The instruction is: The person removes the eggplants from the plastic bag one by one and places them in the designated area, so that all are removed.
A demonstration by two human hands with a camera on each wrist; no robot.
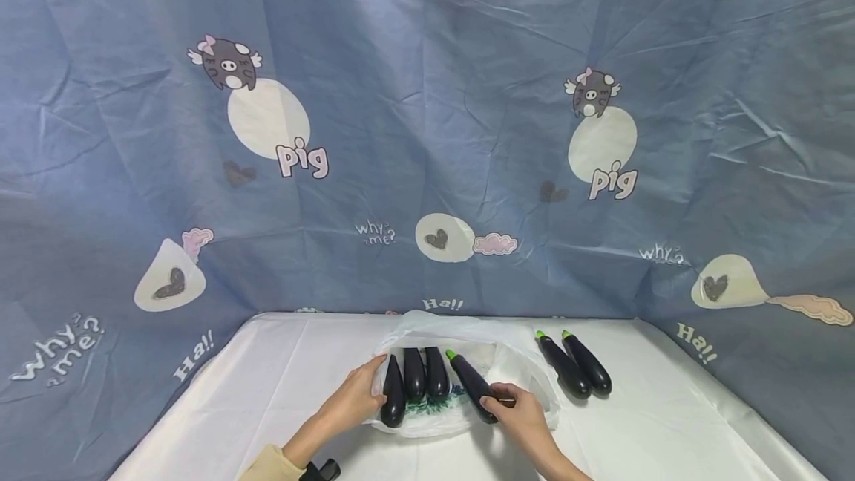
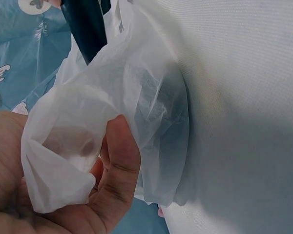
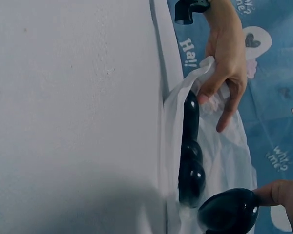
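A thin white plastic bag (image 1: 534,384) lies on the table with its mouth toward me. Its left edge is pinched by my left hand (image 1: 357,396), with the film between thumb and fingers in the left wrist view. Three dark eggplants (image 1: 414,377) lie side by side in the bag's left part. Over the right part of the mouth, my right hand (image 1: 524,421) grips another eggplant (image 1: 470,381) by its thick end, its green stem tip pointing away from me. In the right wrist view, the rounded end of this eggplant (image 3: 229,209) shows beside the fingers.
To the right of the bag, two more eggplants (image 1: 588,364) lie close together on the white tabletop (image 1: 668,407). A blue printed cloth (image 1: 401,132) hangs behind the table and along its sides. A black strap device (image 1: 327,470) sits at my left wrist.
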